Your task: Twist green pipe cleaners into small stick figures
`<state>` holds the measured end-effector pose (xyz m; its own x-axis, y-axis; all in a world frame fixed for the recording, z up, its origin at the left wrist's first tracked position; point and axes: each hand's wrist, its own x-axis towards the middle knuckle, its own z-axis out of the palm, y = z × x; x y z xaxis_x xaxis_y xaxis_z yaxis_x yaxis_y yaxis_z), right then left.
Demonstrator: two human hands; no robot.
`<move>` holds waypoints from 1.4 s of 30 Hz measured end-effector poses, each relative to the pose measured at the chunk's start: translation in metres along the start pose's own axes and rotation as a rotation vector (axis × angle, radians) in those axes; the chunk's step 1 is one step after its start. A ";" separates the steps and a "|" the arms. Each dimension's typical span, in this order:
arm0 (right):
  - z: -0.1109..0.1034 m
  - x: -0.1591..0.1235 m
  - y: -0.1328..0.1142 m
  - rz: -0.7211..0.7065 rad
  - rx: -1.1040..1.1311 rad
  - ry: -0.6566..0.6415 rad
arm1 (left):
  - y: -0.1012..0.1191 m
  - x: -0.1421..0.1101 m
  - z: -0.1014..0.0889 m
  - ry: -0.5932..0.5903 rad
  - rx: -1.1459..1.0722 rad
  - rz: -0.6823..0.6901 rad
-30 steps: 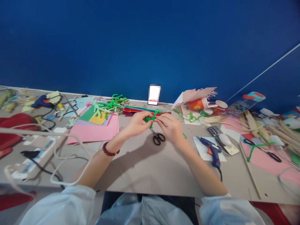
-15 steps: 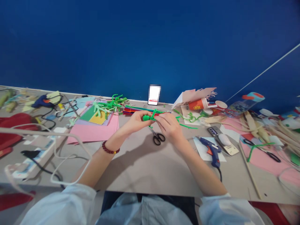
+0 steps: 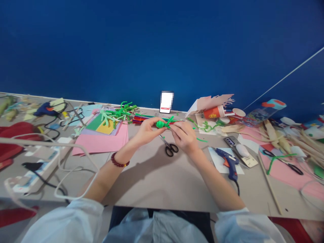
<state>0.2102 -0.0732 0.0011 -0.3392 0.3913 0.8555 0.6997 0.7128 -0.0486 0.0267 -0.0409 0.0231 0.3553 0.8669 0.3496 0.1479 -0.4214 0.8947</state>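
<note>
My left hand (image 3: 146, 131) and my right hand (image 3: 183, 136) meet above the back of the table, pinching a green pipe cleaner (image 3: 162, 124) between them. It is twisted into a small tight coil, and one loose end sticks up and to the right. Below my hands, black-handled scissors (image 3: 170, 149) lie on the bare tabletop, not touched. A bundle of coloured pipe cleaners (image 3: 152, 118) lies just behind my hands. A red bead bracelet (image 3: 118, 161) circles my left wrist.
Pink and coloured paper sheets (image 3: 101, 141) lie to the left under a heap of green pipe cleaners (image 3: 116, 114). A blue glue gun (image 3: 229, 163) lies to the right. Paper cups (image 3: 211, 112), wooden sticks, a power strip (image 3: 37, 168) and cables crowd the table's sides.
The green coil has risen slightly and turned, with its loose end now pointing up and right. My hands have shifted their pinch but still hold it together.
</note>
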 end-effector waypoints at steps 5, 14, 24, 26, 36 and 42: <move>-0.001 0.002 0.000 0.154 0.146 -0.053 | -0.004 -0.001 0.002 0.018 0.094 0.061; -0.008 0.014 -0.006 0.931 0.937 -0.246 | 0.000 -0.001 0.003 -0.019 -0.153 -0.042; -0.032 0.019 0.019 0.546 0.650 -0.532 | 0.001 -0.005 0.002 -0.154 -0.465 -0.239; -0.029 0.020 0.017 0.380 0.489 -0.473 | 0.001 -0.004 0.003 -0.137 -0.498 -0.269; -0.055 0.028 0.007 0.258 0.314 -0.338 | -0.004 0.002 0.002 0.098 -0.633 -0.454; -0.039 0.024 -0.014 0.171 -0.037 -0.306 | -0.002 -0.003 0.015 0.153 -0.576 -0.457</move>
<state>0.2166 -0.0965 0.0427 -0.3840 0.6635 0.6422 0.7831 0.6025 -0.1543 0.0393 -0.0472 0.0162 0.2354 0.9673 -0.0945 -0.2712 0.1587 0.9493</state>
